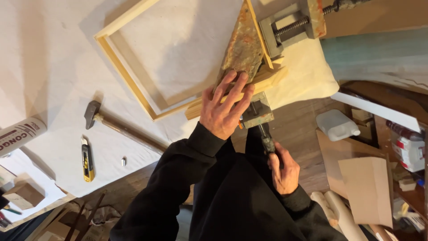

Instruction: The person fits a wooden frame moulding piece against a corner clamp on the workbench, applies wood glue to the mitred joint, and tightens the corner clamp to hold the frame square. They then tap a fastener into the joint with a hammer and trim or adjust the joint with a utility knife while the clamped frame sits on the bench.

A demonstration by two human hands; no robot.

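A pale wooden frame (127, 73) lies on a white cloth-covered table (49, 67). One corner of it sits in a rusty metal corner clamp (243, 44). My left hand (225, 105) lies flat with spread fingers on the frame's wood at that corner, touching the clamp's plate. My right hand (281, 169) is closed around the dark screw handle (267, 140) of the clamp's near jaw (257, 111), below the table edge. A second clamp screw (294, 24) sticks out at the top right.
A hammer (118, 125) lies on the cloth left of my arm, with a yellow utility knife (88, 160) and a small metal piece (124, 161) nearby. A cardboard tube (20, 134) is at the left edge. A white plastic jug (336, 125), cardboard sheets (365, 187) and clutter fill the floor at right.
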